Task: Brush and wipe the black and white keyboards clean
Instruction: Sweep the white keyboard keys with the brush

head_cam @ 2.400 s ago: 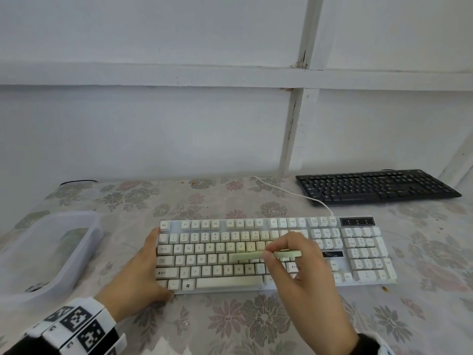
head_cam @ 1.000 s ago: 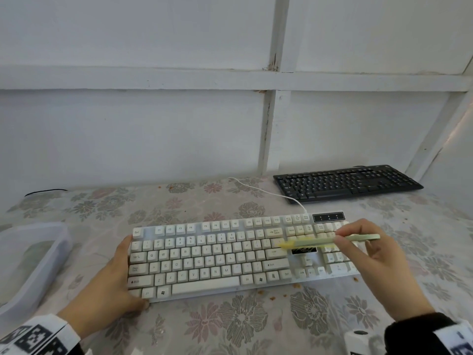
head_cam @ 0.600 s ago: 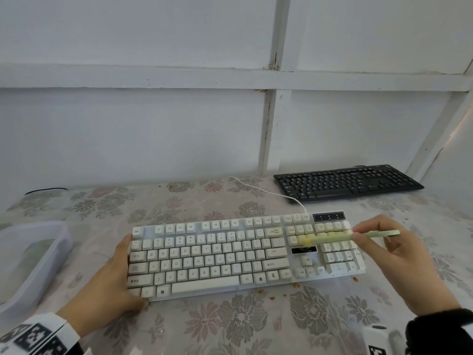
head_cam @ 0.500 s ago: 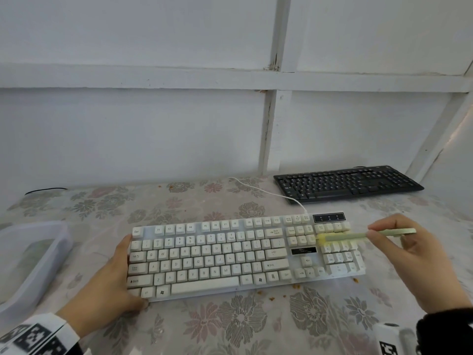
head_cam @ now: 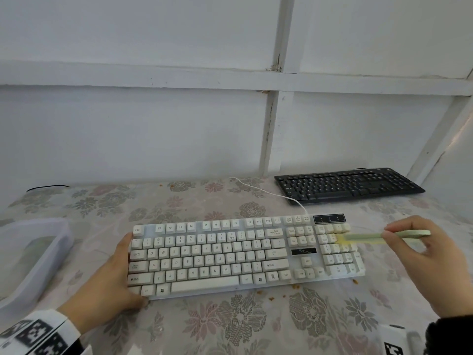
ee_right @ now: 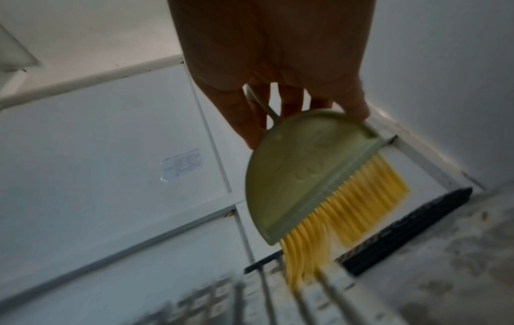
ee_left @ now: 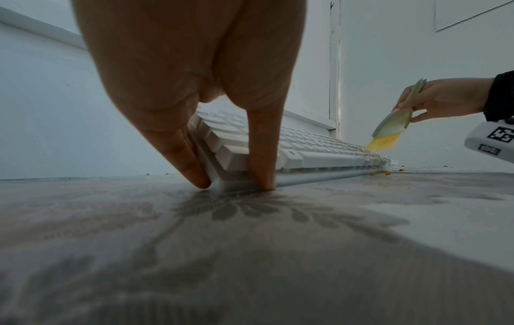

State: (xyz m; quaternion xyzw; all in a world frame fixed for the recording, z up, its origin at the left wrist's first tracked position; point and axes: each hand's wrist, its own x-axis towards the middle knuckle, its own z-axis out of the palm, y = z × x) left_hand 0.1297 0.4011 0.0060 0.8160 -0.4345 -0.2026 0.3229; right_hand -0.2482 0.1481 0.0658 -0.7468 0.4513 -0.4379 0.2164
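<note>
The white keyboard (head_cam: 230, 252) lies across the middle of the flowered table. My left hand (head_cam: 112, 280) grips its near left corner, thumb on the front edge and fingers (ee_left: 192, 158) along the left end (ee_left: 222, 154). My right hand (head_cam: 422, 257) pinches the handle of a pale green brush (head_cam: 384, 237) with yellow bristles (ee_right: 347, 211). The bristle tips touch the number pad at the keyboard's right end (ee_right: 311, 294). The brush (ee_left: 392, 125) slants down from my right hand (ee_left: 445, 99). The black keyboard (head_cam: 348, 184) lies at the back right by the wall.
A translucent plastic tub (head_cam: 28, 262) stands at the left table edge. Orange crumbs (head_cam: 297, 286) lie on the cloth along the white keyboard's front edge. A white cable (head_cam: 266, 192) runs from the white keyboard toward the wall. White panelled walls close the back and right.
My right hand has swept the brush from the middle keys rightward to the number pad. The left hand has kept its hold on the corner.
</note>
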